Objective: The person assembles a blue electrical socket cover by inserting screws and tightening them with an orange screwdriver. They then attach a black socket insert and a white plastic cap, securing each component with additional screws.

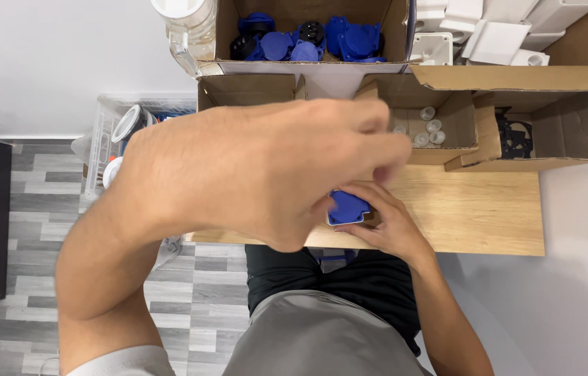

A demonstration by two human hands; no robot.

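A blue plastic part (347, 207) sits low over the front of the wooden table (475, 209), gripped by my right hand (388, 223). My left hand (259, 167) is raised close to the camera and fills the middle of the view. Its blurred fingertips reach toward the blue part and hide most of it. Whether the left fingers hold anything cannot be seen.
A cardboard box (224, 28) of blue and black parts stands at the back. Beside it are a box with small clear caps (427, 129), a box with black gaskets (514, 139) and white housings (496, 35). A clear jar (189, 28) and plastic bin (109, 125) are left.
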